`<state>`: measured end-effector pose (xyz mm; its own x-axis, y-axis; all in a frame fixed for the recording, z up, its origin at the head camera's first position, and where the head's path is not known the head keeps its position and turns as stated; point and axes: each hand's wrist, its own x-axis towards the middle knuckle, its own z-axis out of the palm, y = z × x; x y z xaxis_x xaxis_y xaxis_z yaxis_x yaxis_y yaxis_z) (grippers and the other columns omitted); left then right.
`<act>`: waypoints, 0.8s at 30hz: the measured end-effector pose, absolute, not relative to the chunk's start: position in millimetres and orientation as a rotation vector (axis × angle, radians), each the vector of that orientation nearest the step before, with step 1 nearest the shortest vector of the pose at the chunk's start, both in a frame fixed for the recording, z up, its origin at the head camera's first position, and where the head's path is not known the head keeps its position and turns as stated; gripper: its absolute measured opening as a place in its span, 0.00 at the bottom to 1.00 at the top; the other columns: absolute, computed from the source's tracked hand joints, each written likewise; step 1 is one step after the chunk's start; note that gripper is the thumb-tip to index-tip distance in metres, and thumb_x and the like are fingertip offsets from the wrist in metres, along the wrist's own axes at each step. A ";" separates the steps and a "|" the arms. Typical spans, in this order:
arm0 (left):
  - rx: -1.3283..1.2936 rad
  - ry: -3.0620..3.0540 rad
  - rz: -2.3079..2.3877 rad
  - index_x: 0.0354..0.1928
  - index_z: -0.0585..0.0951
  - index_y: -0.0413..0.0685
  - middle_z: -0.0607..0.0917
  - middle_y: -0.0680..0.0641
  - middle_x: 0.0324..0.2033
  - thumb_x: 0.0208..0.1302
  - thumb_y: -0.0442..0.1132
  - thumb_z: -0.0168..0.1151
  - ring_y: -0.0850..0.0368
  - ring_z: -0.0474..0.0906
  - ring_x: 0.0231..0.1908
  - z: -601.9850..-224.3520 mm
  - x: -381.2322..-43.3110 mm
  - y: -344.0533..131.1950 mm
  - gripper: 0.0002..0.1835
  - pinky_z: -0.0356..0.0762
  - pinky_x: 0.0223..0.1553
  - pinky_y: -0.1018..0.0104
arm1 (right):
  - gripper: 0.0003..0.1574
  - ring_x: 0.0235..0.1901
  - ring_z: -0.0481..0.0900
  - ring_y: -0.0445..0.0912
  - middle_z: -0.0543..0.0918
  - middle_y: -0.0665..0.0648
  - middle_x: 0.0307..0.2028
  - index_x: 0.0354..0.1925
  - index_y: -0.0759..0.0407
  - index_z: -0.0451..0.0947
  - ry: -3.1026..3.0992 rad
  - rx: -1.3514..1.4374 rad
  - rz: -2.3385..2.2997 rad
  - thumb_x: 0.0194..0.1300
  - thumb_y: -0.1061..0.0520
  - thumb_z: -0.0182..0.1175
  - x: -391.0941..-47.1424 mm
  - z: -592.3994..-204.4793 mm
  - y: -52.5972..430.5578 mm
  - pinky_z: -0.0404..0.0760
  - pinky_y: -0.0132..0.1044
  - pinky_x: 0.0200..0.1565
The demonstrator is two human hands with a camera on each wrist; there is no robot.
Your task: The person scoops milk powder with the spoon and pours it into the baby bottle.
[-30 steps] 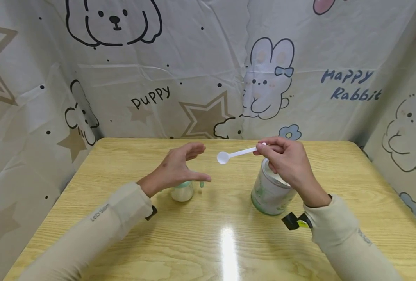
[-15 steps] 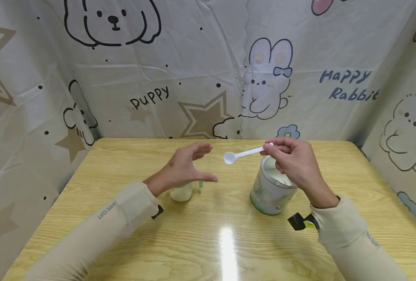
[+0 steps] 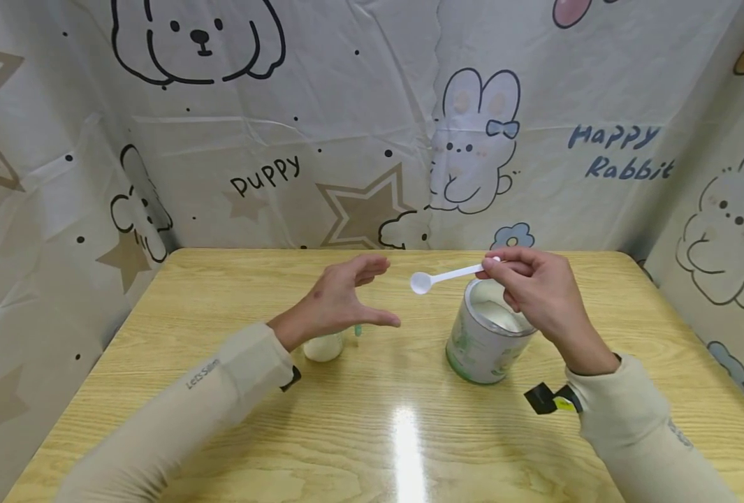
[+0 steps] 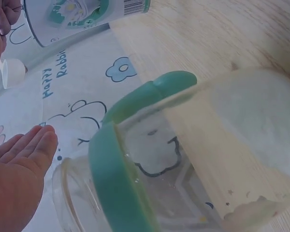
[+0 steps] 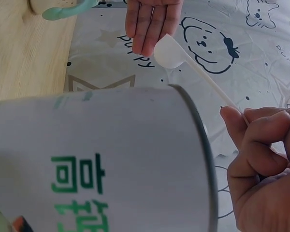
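My right hand (image 3: 538, 297) pinches the end of a white measuring scoop's handle, and the scoop (image 3: 420, 283) points left in the air. Below that hand stands an open tin (image 3: 481, 349) with white powder inside. My left hand (image 3: 340, 297) is held out, fingers straight and thumb apart, holding nothing, left of the scoop's bowl. Under it, partly hidden, stands a clear baby bottle (image 3: 323, 348). In the left wrist view the bottle shows a green handle ring (image 4: 118, 183), an uncovered clear neck and whitish powder (image 4: 266, 121) in its bottom.
A wooden table (image 3: 321, 433) carries the tin and the bottle. Printed cloth (image 3: 359, 119) walls its back and both sides. Black wrist bands (image 3: 541, 398) show at the cuffs.
Both hands have shifted slightly right together, the scoop moving along with the right hand. More of the tin's opening and the powder inside shows now. The tin and bottle stay in place.
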<state>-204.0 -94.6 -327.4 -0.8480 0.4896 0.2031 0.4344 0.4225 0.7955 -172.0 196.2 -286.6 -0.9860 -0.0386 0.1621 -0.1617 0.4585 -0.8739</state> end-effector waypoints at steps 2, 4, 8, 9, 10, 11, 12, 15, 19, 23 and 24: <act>0.852 2.595 1.428 0.68 0.69 0.40 0.75 0.42 0.66 0.44 0.43 0.84 0.51 0.71 0.65 -327.0 -204.2 -92.9 0.49 0.69 0.65 0.67 | 0.23 0.16 0.67 0.39 0.89 0.55 0.36 0.50 0.66 0.80 -2.579 0.169 1.565 0.71 0.48 0.63 -171.8 -285.7 198.5 0.66 0.28 0.17; 0.869 2.594 1.430 0.68 0.69 0.39 0.75 0.42 0.65 0.44 0.43 0.84 0.51 0.71 0.65 -326.7 -204.5 -90.9 0.49 0.69 0.65 0.67 | 0.23 0.16 0.67 0.39 0.89 0.53 0.35 0.51 0.66 0.80 -2.578 0.162 1.564 0.71 0.48 0.63 -171.5 -284.8 200.6 0.66 0.28 0.17; 0.895 2.589 1.435 0.68 0.69 0.38 0.75 0.41 0.65 0.44 0.42 0.84 0.50 0.72 0.65 -326.2 -204.5 -86.4 0.49 0.70 0.65 0.67 | 0.25 0.17 0.68 0.38 0.88 0.45 0.33 0.53 0.67 0.80 -2.583 0.140 1.579 0.71 0.47 0.63 -170.4 -283.1 204.6 0.67 0.27 0.18; 0.897 2.588 1.435 0.68 0.69 0.38 0.75 0.41 0.65 0.44 0.42 0.84 0.50 0.72 0.65 -326.0 -204.5 -85.2 0.49 0.70 0.65 0.67 | 0.25 0.17 0.68 0.38 0.88 0.44 0.32 0.53 0.67 0.80 -2.588 0.133 1.579 0.71 0.47 0.63 -170.1 -282.8 205.6 0.67 0.27 0.18; 0.893 2.588 1.431 0.69 0.68 0.38 0.75 0.41 0.65 0.44 0.42 0.84 0.50 0.72 0.65 -325.8 -204.4 -83.8 0.49 0.70 0.65 0.67 | 0.25 0.17 0.68 0.38 0.88 0.43 0.32 0.53 0.67 0.80 -2.593 0.124 1.578 0.71 0.47 0.63 -169.7 -282.7 206.7 0.67 0.27 0.18; 0.893 2.588 1.430 0.69 0.68 0.38 0.75 0.41 0.65 0.44 0.42 0.84 0.50 0.71 0.65 -325.6 -204.5 -82.4 0.50 0.70 0.65 0.67 | 0.25 0.17 0.68 0.39 0.87 0.42 0.31 0.53 0.66 0.80 -2.596 0.118 1.575 0.71 0.47 0.63 -169.4 -282.7 207.9 0.67 0.27 0.18; 0.892 2.586 1.430 0.69 0.68 0.38 0.75 0.41 0.65 0.44 0.42 0.84 0.50 0.71 0.65 -325.5 -204.7 -80.9 0.50 0.70 0.65 0.67 | 0.25 0.18 0.68 0.39 0.87 0.41 0.31 0.53 0.67 0.80 -2.597 0.112 1.576 0.70 0.47 0.63 -169.1 -282.8 208.9 0.67 0.27 0.18; 0.888 2.582 1.427 0.69 0.68 0.39 0.75 0.43 0.65 0.44 0.43 0.84 0.51 0.71 0.65 -324.6 -205.2 -76.5 0.50 0.70 0.65 0.69 | 0.25 0.18 0.69 0.39 0.87 0.40 0.31 0.53 0.66 0.80 -2.597 0.099 1.567 0.70 0.48 0.64 -168.5 -283.6 211.9 0.68 0.27 0.18; 0.890 2.577 1.423 0.69 0.69 0.40 0.75 0.43 0.65 0.44 0.44 0.84 0.52 0.72 0.65 -323.0 -205.8 -71.0 0.50 0.70 0.64 0.70 | 0.24 0.19 0.70 0.38 0.87 0.41 0.32 0.53 0.66 0.80 -2.581 0.091 1.556 0.70 0.49 0.64 -168.2 -284.9 216.1 0.69 0.27 0.18; 0.893 2.578 1.414 0.69 0.69 0.40 0.75 0.43 0.66 0.43 0.44 0.85 0.51 0.72 0.65 -321.7 -205.7 -66.1 0.50 0.70 0.64 0.69 | 0.24 0.19 0.71 0.38 0.88 0.42 0.32 0.54 0.66 0.80 -2.568 0.081 1.529 0.70 0.49 0.64 -167.6 -285.1 221.9 0.71 0.26 0.19; 0.892 2.577 1.413 0.69 0.69 0.40 0.75 0.43 0.66 0.43 0.44 0.85 0.51 0.72 0.65 -321.5 -205.6 -64.9 0.50 0.70 0.64 0.69 | 0.24 0.19 0.72 0.38 0.87 0.42 0.32 0.54 0.66 0.80 -2.566 0.078 1.522 0.70 0.49 0.64 -167.4 -285.0 223.4 0.72 0.26 0.19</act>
<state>-205.6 -64.9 -321.5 -0.8290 0.5191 0.2081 0.4547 0.4089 0.7912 -167.4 223.4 -285.0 -0.9863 0.0353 0.1609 -0.1243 0.4815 -0.8676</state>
